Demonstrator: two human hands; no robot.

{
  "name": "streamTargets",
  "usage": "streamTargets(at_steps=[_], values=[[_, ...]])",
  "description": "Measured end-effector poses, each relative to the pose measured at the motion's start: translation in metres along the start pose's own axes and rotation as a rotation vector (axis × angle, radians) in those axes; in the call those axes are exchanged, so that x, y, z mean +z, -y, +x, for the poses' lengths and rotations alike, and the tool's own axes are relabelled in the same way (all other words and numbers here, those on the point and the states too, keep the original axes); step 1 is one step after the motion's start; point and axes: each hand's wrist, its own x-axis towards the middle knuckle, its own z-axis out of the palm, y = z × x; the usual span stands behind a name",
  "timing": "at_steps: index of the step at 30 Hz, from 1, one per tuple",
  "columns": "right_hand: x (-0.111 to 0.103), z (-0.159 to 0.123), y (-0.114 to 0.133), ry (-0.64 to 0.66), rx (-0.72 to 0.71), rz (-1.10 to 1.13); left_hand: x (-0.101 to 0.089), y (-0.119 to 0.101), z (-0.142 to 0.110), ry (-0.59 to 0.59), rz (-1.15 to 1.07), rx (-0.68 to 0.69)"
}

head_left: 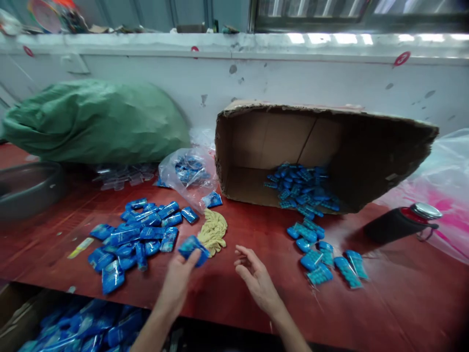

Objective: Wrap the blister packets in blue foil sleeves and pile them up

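Note:
My left hand (180, 271) is closed on a blue packet (193, 248), held above the red table between thumb and fingers. Just behind it lies a crumpled pale yellow glove (213, 231). My right hand (255, 274) hovers to the right with its fingers apart and slightly curled, nothing in it. A pile of shiny blue packets (126, 234) spreads to the left of my left hand. Right of my right hand lie several small blue and teal packs (318, 259). More of these packs (302, 186) spill from a cardboard box (252, 181) tipped on its side.
A large green sack (98, 122) rests at the back left, near a grey basin (29, 188). A clear plastic bag (190, 168) holds blue things. A dark bottle (399, 222) stands at right. Below the front edge, a container holds more blue packets (88, 325). A yellow-handled cutter (80, 248) lies left.

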Motion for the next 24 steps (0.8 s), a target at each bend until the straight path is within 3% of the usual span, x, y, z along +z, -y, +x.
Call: streamTargets(at_steps=[3,5,6,8,12,15,18,21,24], values=[[0.004,0.021,-0.001,-0.027,-0.068,-0.24,-0.046,-0.03,0.02,-0.444,0.515,0.292],[0.01,0.04,-0.003,-0.023,-0.115,-0.383,-0.064,-0.039,0.025,-0.603,0.773,0.424],[0.015,0.052,-0.004,-0.005,-0.127,-0.456,-0.066,-0.038,0.026,-0.616,0.855,0.475],[0.027,0.075,-0.009,0.052,-0.123,-0.612,-0.059,-0.025,0.028,-0.5,0.933,0.563],[0.049,0.108,-0.024,0.216,-0.09,-0.843,-0.022,0.027,0.046,-0.122,1.067,0.766],[0.051,0.115,-0.034,0.305,-0.13,-0.88,-0.006,0.062,0.073,-0.029,1.203,0.766],[0.039,0.112,-0.036,0.363,-0.173,-0.828,-0.008,0.082,0.094,0.065,1.285,0.767],[0.025,0.111,-0.031,0.43,-0.219,-0.724,-0.014,0.091,0.1,0.039,1.295,0.789],[0.02,0.118,-0.028,0.359,-0.25,-0.651,-0.013,0.091,0.092,0.048,1.227,0.726]])
